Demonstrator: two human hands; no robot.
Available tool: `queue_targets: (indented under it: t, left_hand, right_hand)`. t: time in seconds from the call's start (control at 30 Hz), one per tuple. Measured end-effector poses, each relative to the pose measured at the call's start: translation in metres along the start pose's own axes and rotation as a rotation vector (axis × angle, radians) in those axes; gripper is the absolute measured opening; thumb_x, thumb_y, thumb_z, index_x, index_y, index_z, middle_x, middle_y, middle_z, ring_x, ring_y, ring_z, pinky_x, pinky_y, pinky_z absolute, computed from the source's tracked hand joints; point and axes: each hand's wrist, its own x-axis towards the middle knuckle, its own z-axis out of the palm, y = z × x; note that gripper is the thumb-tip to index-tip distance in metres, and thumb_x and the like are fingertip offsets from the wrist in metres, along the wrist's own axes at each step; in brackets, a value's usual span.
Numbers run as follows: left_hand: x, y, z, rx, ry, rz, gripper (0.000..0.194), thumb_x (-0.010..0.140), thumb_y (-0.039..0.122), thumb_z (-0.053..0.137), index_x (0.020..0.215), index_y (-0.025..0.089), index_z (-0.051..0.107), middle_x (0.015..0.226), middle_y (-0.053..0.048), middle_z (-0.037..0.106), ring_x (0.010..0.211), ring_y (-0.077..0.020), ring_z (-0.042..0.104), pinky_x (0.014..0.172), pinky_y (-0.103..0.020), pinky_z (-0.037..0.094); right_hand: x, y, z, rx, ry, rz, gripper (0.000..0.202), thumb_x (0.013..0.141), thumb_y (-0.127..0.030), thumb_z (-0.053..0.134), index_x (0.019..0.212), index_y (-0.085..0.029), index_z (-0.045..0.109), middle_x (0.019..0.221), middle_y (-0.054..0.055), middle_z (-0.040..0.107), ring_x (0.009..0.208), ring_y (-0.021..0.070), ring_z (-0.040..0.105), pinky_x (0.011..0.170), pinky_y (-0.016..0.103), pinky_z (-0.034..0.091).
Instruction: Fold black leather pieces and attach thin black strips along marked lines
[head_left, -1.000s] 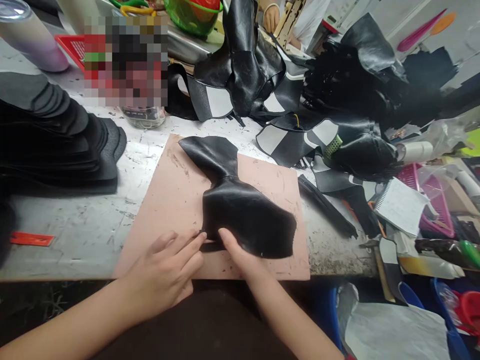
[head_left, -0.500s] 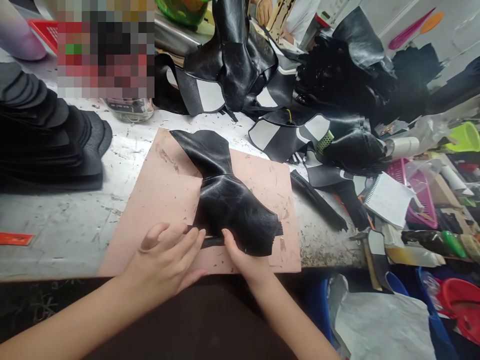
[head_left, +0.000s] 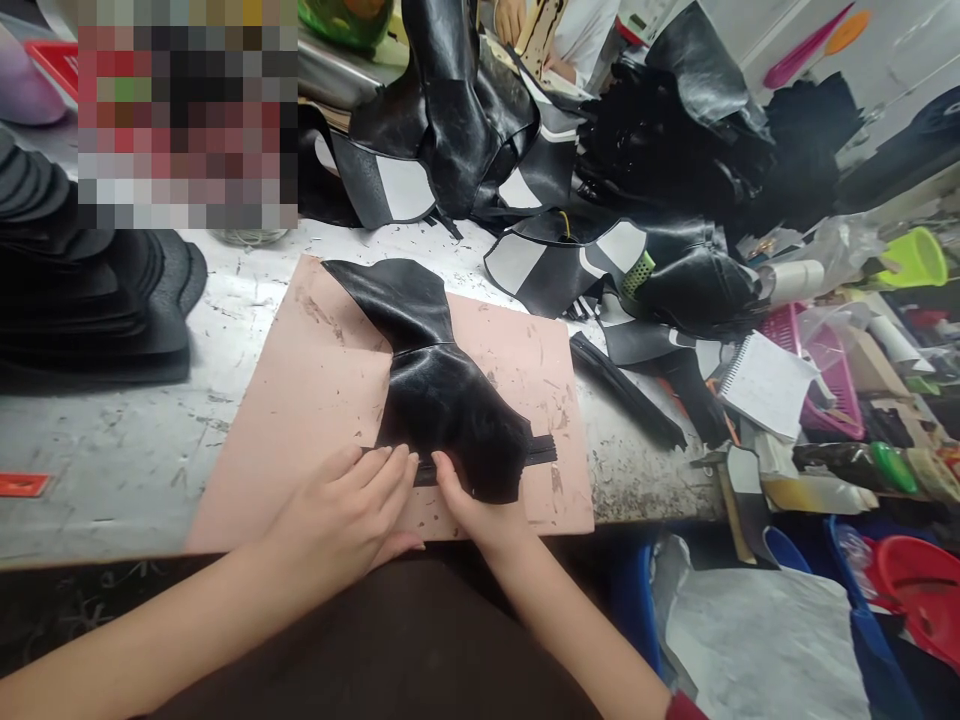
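Left hand [head_left: 352, 500]: over board [head_left: 277, 430]; fingers together, grip can't tell
Right hand [head_left: 480, 505]: thumb and hidden fingers pinch leather [head_left: 442, 400]
Strip [head_left: 543, 450]: on board; could go crooked if leather slides

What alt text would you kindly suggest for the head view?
A person's left hand and right hand rest at the near edge of a glossy black piece on a pink board; stacked black sheets stand left, a notebook right.

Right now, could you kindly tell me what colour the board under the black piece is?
The board is pale pink; the head view shows it.
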Motion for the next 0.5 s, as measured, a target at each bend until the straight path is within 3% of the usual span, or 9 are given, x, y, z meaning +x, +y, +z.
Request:
queue_targets:
  t: [0.13,0.3,0.5]
  left_hand:
    - [0.002,0.001,0.004,-0.006,-0.022,-0.019,0.048,0.086,0.049,0.040,0.107,0.012,0.061,0.096,-0.011,0.067,0.082,-0.0233,0.058,0.072,-0.037,0.039]
    - [0.008,0.002,0.007,-0.055,-0.033,-0.011,0.040,0.084,0.044,0.047,0.103,0.013,0.062,0.097,-0.011,0.066,0.085,-0.0233,0.057,0.071,-0.035,0.040]
    - [0.008,0.007,0.010,-0.058,0.005,0.000,0.046,0.086,0.045,0.044,0.108,0.008,0.061,0.101,-0.012,0.066,0.088,-0.0233,0.058,0.076,-0.036,0.040]
  right_hand:
    - [0.000,0.001,-0.004,-0.027,0.021,-0.043,0.018,0.078,-0.029,0.053,0.089,-0.020,0.065,0.083,0.006,0.067,0.082,0.0231,0.064,0.083,0.037,0.051]
    - [0.001,0.004,-0.019,-0.078,0.158,-0.102,0.041,0.070,-0.027,0.058,0.110,-0.018,0.056,0.103,0.011,0.063,0.098,0.0270,0.059,0.087,0.040,0.049]
    - [0.003,0.010,-0.031,0.034,0.026,-0.024,0.045,0.071,-0.028,0.058,0.114,-0.015,0.054,0.105,0.011,0.063,0.099,0.0257,0.059,0.086,0.037,0.049]
